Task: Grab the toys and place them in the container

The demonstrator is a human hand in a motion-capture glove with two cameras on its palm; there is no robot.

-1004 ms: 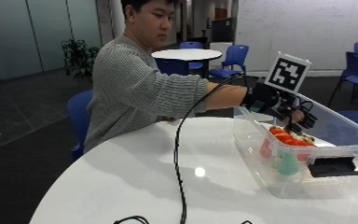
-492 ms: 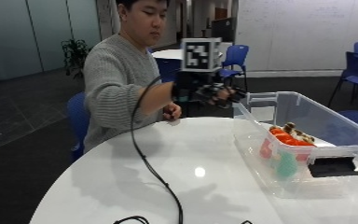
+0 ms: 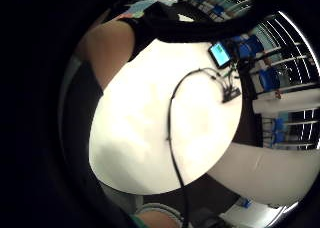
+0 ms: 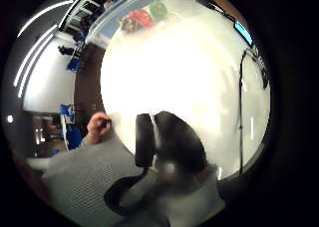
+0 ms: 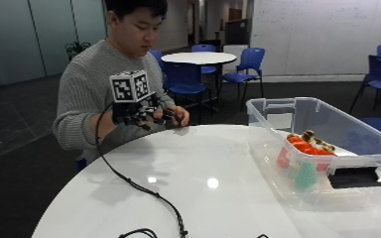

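Observation:
In the outside view my gloved right hand (image 5: 141, 118) hovers just above the far left edge of the white round table (image 5: 197, 168), close to my chest. Its fingers are relaxed and hold nothing. My bare left hand (image 5: 177, 116) rests beside it on the table edge. A clear plastic container (image 5: 270, 148) stands at the table's right side, well away from the hand. Inside lie an orange-red toy (image 5: 302, 145), a green toy (image 5: 304, 174) and a small brown one (image 5: 312, 136). The thumb side palm view shows the container (image 4: 107, 23) across the bare tabletop (image 4: 184, 72).
A black cable (image 5: 138, 186) runs over the table's left part toward its near edge. A black piece (image 5: 352, 177) sits on the container's near end. A small lit screen (image 3: 219, 54) lies by the table's rim. Blue chairs and another round table (image 5: 200, 58) stand behind.
The gloved hand has drawn back from above the container, leftward across the table to my chest, holding nothing. The toys in the container have not moved.

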